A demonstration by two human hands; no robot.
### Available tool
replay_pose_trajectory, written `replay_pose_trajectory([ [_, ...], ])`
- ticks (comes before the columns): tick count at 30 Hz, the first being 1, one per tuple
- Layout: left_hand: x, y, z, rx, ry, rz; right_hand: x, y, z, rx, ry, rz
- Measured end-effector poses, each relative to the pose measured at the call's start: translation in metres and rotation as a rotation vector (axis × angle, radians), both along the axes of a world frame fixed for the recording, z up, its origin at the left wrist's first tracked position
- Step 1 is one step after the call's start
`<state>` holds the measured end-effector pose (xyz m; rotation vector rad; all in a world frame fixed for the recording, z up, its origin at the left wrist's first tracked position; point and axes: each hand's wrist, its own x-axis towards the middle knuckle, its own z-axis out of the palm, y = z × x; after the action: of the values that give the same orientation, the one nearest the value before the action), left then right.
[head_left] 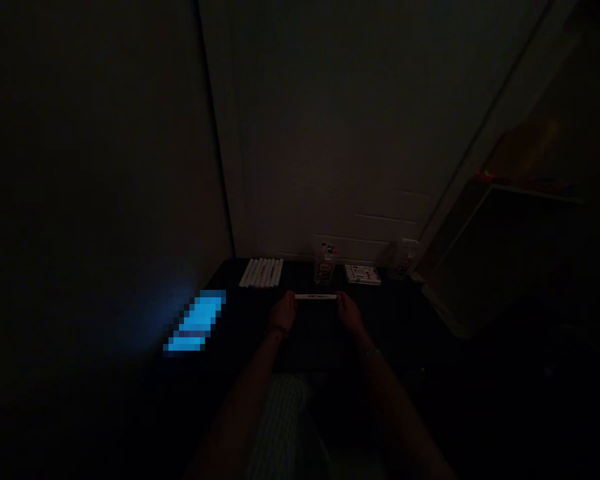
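A white marker (316,297) with dark print along its barrel is held level above the dark table. My left hand (283,312) is closed on its left end, and my right hand (349,312) grips the right end. Behind my left hand lies a row of several white markers (261,273), side by side. Straight behind the held marker stands a clear container (325,267) with a few colour-tipped markers in it. A flat printed box or card (363,274) lies behind my right hand. The room is very dark, so finger detail is faint.
A glowing blue screen (197,323), pixelated, is at the table's left side. Another clear container (405,259) stands at the back right corner. A wall (325,133) rises behind the table (390,313). To the right is a shelf-like unit (490,193).
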<state>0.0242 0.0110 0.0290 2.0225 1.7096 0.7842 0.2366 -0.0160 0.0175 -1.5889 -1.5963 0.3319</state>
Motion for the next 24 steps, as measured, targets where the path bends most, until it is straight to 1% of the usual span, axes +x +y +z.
replay_pose_trajectory([
  [6,0.0013,0.002,-0.0011,0.036,-0.031,0.006,0.0002,-0.0003,0.0009,-0.027,-0.024,-0.002],
  [15,0.0035,-0.0006,0.0024,0.059,0.021,0.017,-0.0005,-0.0026,0.004,-0.051,-0.048,0.013],
  [21,0.0026,0.0035,-0.0018,0.04,0.015,-0.006,-0.0023,-0.0028,0.0049,-0.066,-0.051,-0.008],
  [24,0.0016,0.0046,-0.0045,0.019,0.006,0.007,-0.0028,-0.0023,0.005,-0.053,-0.053,-0.007],
])
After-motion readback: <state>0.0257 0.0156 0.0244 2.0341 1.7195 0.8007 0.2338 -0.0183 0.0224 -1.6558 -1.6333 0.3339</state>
